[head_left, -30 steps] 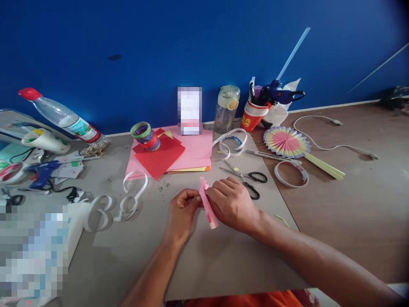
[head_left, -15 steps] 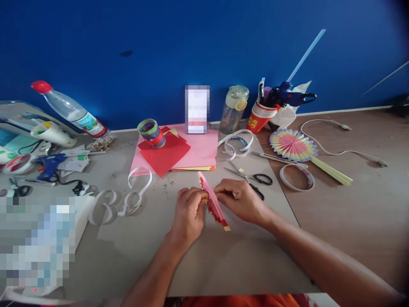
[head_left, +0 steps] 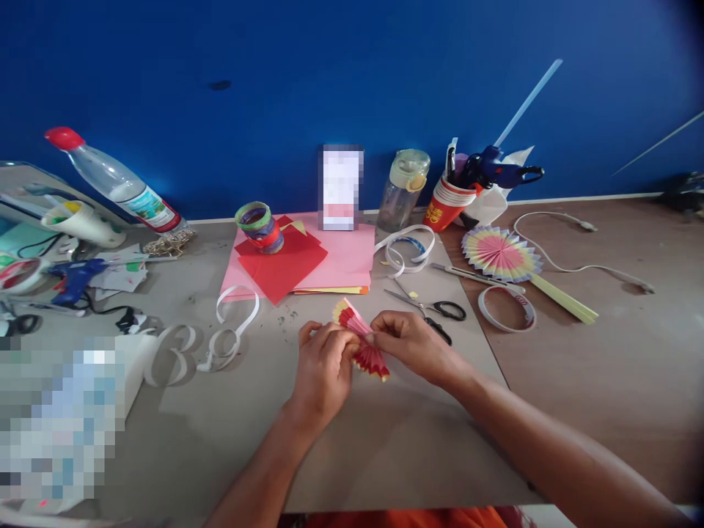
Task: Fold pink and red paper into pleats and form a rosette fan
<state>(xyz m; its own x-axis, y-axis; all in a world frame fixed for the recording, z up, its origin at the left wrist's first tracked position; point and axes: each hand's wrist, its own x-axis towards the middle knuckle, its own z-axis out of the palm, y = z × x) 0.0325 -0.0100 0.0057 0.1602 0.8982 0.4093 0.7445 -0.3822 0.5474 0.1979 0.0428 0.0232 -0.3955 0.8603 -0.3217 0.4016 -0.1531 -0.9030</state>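
A pleated strip of pink, red and yellow paper (head_left: 364, 342) is pinched between both my hands over the grey board (head_left: 385, 440). My left hand (head_left: 323, 364) grips its left side with closed fingers. My right hand (head_left: 411, 342) pinches its right side, thumb and fingers pressed together. The pleats fan out at both ends of the strip. Black-handled scissors (head_left: 434, 312) lie just beyond my right hand.
Sheets of pink and red paper (head_left: 308, 265) lie behind, with a tape roll (head_left: 256, 227) on them. A finished paper fan (head_left: 501, 254), tape ring (head_left: 507, 308), cup of tools (head_left: 446, 202), bottle (head_left: 405, 189), white ribbon (head_left: 236, 317) and glue gun (head_left: 77, 277) surround the board.
The folded strip, held straight and diagonal before, has bent in the middle and its ends have spread into a fan. My hands have moved closer together.
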